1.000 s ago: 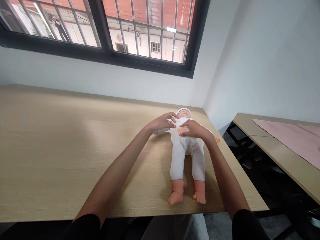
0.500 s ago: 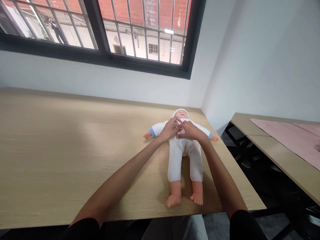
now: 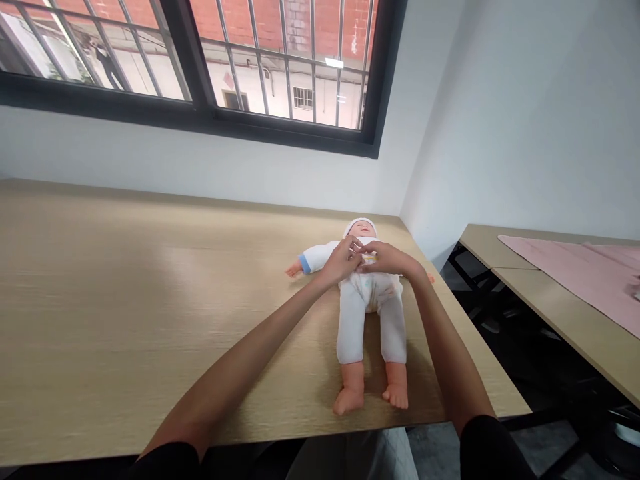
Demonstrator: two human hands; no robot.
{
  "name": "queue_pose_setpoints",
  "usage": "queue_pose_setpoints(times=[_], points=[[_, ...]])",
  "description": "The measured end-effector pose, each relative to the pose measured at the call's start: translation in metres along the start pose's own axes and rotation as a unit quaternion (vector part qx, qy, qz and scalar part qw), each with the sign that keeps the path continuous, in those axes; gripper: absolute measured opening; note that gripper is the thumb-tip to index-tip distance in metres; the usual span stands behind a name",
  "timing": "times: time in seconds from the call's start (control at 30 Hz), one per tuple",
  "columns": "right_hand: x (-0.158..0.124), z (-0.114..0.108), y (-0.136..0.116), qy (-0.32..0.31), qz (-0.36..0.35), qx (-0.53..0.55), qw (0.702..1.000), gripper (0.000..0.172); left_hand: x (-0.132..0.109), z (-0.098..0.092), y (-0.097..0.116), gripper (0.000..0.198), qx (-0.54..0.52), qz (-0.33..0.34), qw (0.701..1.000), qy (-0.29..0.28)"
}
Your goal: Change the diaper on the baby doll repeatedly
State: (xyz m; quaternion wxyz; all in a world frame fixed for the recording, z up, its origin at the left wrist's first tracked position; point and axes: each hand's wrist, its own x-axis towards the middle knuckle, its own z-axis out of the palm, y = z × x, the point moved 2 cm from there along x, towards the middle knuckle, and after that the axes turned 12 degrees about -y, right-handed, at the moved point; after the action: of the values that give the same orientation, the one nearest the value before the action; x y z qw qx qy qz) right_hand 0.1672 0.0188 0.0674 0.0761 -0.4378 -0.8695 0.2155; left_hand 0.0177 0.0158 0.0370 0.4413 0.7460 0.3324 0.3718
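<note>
A baby doll (image 3: pixel 371 293) lies on its back on the wooden table, feet toward me. It wears a white cap (image 3: pixel 358 223), a white long-sleeved top with blue cuffs (image 3: pixel 320 256), and white pants (image 3: pixel 351 327) with a patterned patch at the waist. My left hand (image 3: pixel 344 260) is at the doll's chest, fingers bent and pinched on the front of the top. From the other side my right hand (image 3: pixel 384 257) meets it, arched, its fingertips pinching at the same cloth. What lies between the fingertips is too small to make out. My right forearm covers one doll sleeve.
The wooden table (image 3: pixel 150 300) runs along a wall below a dark-framed barred window (image 3: pixel 295 133). Off to the right, across a gap, stands another table (image 3: pixel 525 293) with a pink cloth (image 3: pixel 575 267) on it.
My right hand has risen and arched, its wrist shifting slightly right, uncovering more of the chest print. My left hand stays nearly in place. The doll has hardly moved.
</note>
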Motion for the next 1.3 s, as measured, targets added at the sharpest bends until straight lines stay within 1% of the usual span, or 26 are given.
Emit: queue_pose_setpoints(times=[0.07,0.1,0.17,0.23,0.33,0.43,0.53,0.6,0.8,0.87,0.93,1.03,1.1,1.17,1.3], points=[[-0.006,-0.008,0.010,0.017,0.005,0.044,0.999,0.039,-0.002,-0.003,0.004,0.021,0.008,-0.006,1.000,-0.020],[-0.010,-0.013,0.015,0.027,0.012,0.056,0.998,0.040,-0.002,-0.005,0.006,0.024,0.015,-0.006,0.999,-0.029],[-0.018,-0.021,0.020,0.036,0.028,0.064,0.997,0.036,-0.001,-0.009,0.007,0.025,0.027,-0.002,0.998,-0.050],[-0.027,-0.028,0.021,0.035,0.049,0.068,0.996,0.032,0.001,-0.013,0.009,0.021,0.040,0.008,0.997,-0.064],[-0.041,-0.038,0.021,0.039,0.095,0.076,0.992,0.030,0.004,-0.022,0.012,0.015,0.072,0.025,0.995,-0.058],[-0.051,-0.045,0.022,0.053,0.143,0.077,0.985,0.028,0.005,-0.029,0.013,0.014,0.111,0.013,0.992,-0.063],[-0.055,-0.048,0.025,0.054,0.164,0.059,0.983,0.027,0.003,-0.030,0.012,0.016,0.150,-0.007,0.985,-0.090],[-0.055,-0.048,0.025,0.046,0.168,0.047,0.984,0.028,0.002,-0.026,0.010,0.015,0.168,-0.004,0.980,-0.104],[-0.051,-0.044,0.022,0.029,0.164,0.038,0.985,0.028,0.002,-0.015,0.010,0.009,0.249,0.028,0.960,-0.128],[-0.048,-0.042,0.022,0.022,0.159,0.033,0.987,0.023,0.002,-0.015,0.011,0.009,0.252,0.035,0.958,-0.135],[-0.043,-0.039,0.023,0.009,0.131,0.038,0.991,0.019,0.001,-0.017,0.010,0.008,0.233,0.034,0.963,-0.129],[-0.034,-0.033,0.032,-0.013,0.077,0.067,0.995,0.018,0.002,-0.019,0.007,0.009,0.218,0.009,0.972,-0.093],[-0.028,-0.028,0.042,-0.031,0.069,0.083,0.994,0.021,0.003,-0.018,0.002,0.012,0.222,-0.020,0.972,-0.075],[-0.023,-0.023,0.052,-0.046,0.068,0.092,0.992,0.025,0.004,-0.017,-0.002,0.017,0.220,-0.041,0.972,-0.070],[-0.018,-0.016,0.064,-0.053,0.046,0.115,0.991,0.031,0.004,-0.015,-0.006,0.028,0.229,-0.055,0.969,-0.069]])
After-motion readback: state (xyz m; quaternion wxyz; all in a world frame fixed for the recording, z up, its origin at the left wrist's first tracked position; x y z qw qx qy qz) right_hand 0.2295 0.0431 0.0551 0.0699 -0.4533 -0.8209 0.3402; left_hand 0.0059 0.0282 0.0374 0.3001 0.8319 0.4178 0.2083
